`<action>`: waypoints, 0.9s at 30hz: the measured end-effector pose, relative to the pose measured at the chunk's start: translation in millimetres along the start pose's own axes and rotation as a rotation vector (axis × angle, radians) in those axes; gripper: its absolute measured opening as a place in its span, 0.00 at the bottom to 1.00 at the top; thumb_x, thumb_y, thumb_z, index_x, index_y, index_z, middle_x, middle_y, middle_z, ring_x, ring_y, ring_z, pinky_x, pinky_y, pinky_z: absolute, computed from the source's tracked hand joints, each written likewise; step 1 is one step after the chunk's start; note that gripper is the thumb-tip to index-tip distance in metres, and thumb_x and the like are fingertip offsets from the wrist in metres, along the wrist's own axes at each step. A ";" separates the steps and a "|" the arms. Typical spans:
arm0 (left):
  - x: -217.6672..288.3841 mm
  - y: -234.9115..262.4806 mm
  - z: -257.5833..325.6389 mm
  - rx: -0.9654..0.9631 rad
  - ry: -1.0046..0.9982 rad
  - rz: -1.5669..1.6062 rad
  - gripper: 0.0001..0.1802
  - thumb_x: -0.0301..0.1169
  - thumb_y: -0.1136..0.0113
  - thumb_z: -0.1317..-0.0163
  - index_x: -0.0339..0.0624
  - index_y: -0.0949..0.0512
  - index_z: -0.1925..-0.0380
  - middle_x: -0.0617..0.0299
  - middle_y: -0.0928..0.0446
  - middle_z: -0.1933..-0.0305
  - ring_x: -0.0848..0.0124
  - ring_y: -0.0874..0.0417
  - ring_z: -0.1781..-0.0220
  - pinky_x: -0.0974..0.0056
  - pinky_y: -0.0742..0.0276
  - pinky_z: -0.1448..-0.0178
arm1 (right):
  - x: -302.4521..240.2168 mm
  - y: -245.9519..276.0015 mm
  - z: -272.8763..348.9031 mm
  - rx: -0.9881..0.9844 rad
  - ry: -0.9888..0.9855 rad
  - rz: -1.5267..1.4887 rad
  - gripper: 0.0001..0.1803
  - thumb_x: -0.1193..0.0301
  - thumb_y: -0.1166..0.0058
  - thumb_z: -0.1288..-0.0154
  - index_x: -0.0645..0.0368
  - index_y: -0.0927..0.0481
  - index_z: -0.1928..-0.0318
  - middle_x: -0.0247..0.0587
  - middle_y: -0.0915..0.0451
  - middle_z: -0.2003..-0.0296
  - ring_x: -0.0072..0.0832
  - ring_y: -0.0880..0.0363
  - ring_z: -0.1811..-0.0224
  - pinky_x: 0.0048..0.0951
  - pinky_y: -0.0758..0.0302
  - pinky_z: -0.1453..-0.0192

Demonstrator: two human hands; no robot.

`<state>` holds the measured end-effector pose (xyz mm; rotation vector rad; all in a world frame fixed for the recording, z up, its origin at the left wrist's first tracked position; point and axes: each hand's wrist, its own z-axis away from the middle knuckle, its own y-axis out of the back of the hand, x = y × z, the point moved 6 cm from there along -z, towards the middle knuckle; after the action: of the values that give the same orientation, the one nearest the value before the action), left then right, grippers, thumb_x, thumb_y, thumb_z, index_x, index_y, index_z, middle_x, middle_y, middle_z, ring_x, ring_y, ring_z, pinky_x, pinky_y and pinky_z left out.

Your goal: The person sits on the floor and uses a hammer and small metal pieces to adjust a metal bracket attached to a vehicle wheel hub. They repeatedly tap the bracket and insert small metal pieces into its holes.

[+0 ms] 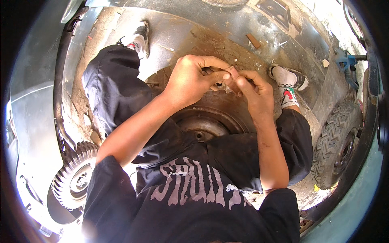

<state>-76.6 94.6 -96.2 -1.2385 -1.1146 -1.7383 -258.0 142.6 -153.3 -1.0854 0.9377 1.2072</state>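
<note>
Both hands, left hand (190, 81) and right hand (253, 91), pinch one small grey metal part (221, 84) at frame centre, above rusty round steel wheel rim (210, 119).

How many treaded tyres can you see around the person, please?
2: one treaded tyre lies at the lower left beside the person's left arm, and another treaded tyre stands at the right edge near the right knee. Others may be hidden outside the view.

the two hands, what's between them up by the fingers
In the head view, a small metal part sits between the left hand and the right hand, pinched by the fingers of both. Its kind is too small to tell.
</note>
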 end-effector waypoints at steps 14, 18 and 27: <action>-11.6 -7.9 -6.2 -0.039 0.096 -0.193 0.13 0.29 0.27 0.32 0.33 0.13 0.52 0.60 0.11 0.61 0.76 0.12 0.63 0.68 0.13 0.60 | -11.0 13.6 -3.8 0.068 0.145 0.201 0.13 0.75 0.30 0.32 0.64 0.12 0.48 0.40 0.10 0.58 0.20 0.14 0.58 0.23 0.18 0.53; -16.0 -12.5 -6.2 -0.075 0.055 0.019 0.16 0.27 0.28 0.33 0.33 0.15 0.47 0.58 0.11 0.55 0.74 0.12 0.54 0.68 0.14 0.53 | -7.7 14.7 -4.8 0.051 0.078 0.082 0.11 0.75 0.32 0.30 0.63 0.13 0.49 0.38 0.11 0.57 0.19 0.15 0.56 0.22 0.20 0.52; -26.6 -15.8 -4.1 -0.011 0.085 0.153 0.15 0.23 0.28 0.34 0.29 0.14 0.49 0.53 0.10 0.55 0.73 0.09 0.55 0.66 0.11 0.50 | -16.0 6.3 -4.1 0.008 0.097 0.129 0.10 0.78 0.27 0.35 0.61 0.16 0.56 0.31 0.13 0.57 0.19 0.17 0.57 0.24 0.20 0.51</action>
<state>-84.6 98.5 -126.1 -1.2118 -0.9375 -1.6674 -266.4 135.0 -139.7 -1.0986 1.0998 1.2631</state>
